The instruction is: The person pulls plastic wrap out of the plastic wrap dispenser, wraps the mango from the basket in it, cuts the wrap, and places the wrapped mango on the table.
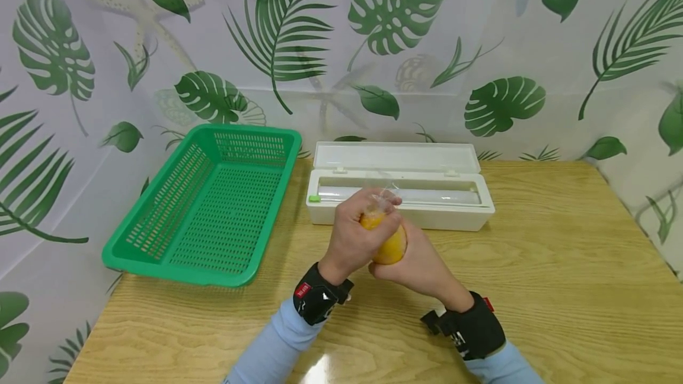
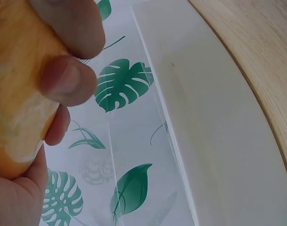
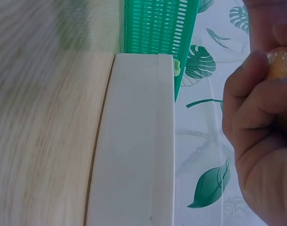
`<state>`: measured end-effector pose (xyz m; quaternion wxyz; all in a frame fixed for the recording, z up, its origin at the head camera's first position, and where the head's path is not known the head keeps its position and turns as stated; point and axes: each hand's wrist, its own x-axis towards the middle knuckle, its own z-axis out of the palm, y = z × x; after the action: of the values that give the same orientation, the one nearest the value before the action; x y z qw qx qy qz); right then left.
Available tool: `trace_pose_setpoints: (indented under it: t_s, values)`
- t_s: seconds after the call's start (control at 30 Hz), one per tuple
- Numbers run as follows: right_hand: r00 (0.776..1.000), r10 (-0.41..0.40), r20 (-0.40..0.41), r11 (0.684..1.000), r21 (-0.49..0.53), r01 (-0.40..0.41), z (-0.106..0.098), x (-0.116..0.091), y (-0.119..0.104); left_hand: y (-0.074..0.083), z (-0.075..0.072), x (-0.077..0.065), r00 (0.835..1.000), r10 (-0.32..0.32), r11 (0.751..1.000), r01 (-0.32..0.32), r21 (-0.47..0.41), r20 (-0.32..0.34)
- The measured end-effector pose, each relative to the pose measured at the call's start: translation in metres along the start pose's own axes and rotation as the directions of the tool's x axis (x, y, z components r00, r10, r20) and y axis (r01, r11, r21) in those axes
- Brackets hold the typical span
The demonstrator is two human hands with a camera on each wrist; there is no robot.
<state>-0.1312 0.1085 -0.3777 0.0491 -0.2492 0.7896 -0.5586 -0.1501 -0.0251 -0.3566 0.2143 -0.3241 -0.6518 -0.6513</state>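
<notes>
An orange-yellow fruit (image 1: 393, 248) wrapped in clear cling film is held up between both hands, over the front of the white cling film box (image 1: 405, 217). My left hand (image 1: 351, 240) curls over its upper end, where the film gathers in a crinkled tuft (image 1: 385, 199). From below and the right, my right hand (image 1: 421, 261) grips the fruit's body. The left wrist view has the fruit (image 2: 20, 89) close up, with a pale patch under the film. Fingers hide much of it in the right wrist view.
The box's lid (image 1: 397, 157) stands raised, with a film roll (image 1: 443, 195) inside and a small green slider (image 1: 315, 198) at its left end. To the left, a green plastic basket (image 1: 226, 212) sits on the wooden table (image 1: 560, 265). A leaf-patterned cloth (image 1: 427, 93) hangs behind.
</notes>
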Motion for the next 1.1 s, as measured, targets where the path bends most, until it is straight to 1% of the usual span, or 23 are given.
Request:
trace_pose_setpoints:
  t_s: [0.17,0.33,0.53,0.63,0.73,0.77,0.83,0.9,0.93,1.0,1.07,1.1]
  values:
    - [1.0,-0.011,0.025,0.999,0.031,0.01,-0.002,-0.001,0.002,-0.002,0.0,0.0,0.999,0.037,0.999,-0.037,-0.027,0.02]
    - [0.999,0.029,0.04,0.998,0.057,-0.031,-0.004,-0.004,0.0,-0.001,0.001,0.0,0.995,0.091,0.993,-0.088,-0.074,0.041]
    - [0.997,0.058,0.055,0.993,0.098,-0.064,-0.005,-0.004,0.0,0.0,0.002,0.0,0.994,0.107,0.99,-0.104,-0.094,0.035]
    - [0.999,0.043,0.019,0.994,0.097,-0.045,-0.004,-0.004,0.002,-0.001,0.002,0.002,0.993,0.121,0.99,-0.12,-0.071,0.015]
    - [0.998,0.012,-0.059,0.995,0.096,-0.006,0.0,-0.002,0.01,-0.001,0.004,0.003,0.993,0.12,0.992,-0.12,-0.039,-0.016]
    - [0.995,-0.001,-0.098,0.997,0.078,0.009,0.001,-0.001,0.014,-0.001,0.005,0.003,0.993,0.111,0.994,-0.111,-0.023,-0.027]
    - [0.983,-0.024,-0.182,0.999,0.017,0.028,0.004,0.001,0.023,0.0,0.008,0.002,0.997,0.069,0.998,-0.069,0.004,-0.038]
    - [0.962,-0.047,-0.268,0.997,-0.065,0.031,0.005,0.002,0.031,0.001,0.011,-0.001,0.999,-0.004,1.0,0.005,0.017,-0.045]
    - [0.949,-0.07,-0.309,0.992,-0.123,0.033,0.006,0.002,0.034,0.002,0.013,-0.002,0.997,-0.051,0.998,0.052,0.018,-0.05]
    - [0.922,-0.131,-0.365,0.972,-0.23,0.047,0.007,0.003,0.037,0.002,0.016,-0.005,0.985,-0.156,0.988,0.157,0.005,-0.068]
    - [0.898,-0.204,-0.391,0.942,-0.329,0.071,0.009,0.004,0.039,0.0,0.018,-0.008,0.963,-0.249,0.969,0.247,-0.031,-0.103]
    - [0.885,-0.242,-0.397,0.92,-0.385,0.079,0.01,0.005,0.04,-0.003,0.019,-0.01,0.95,-0.287,0.958,0.283,-0.048,-0.126]
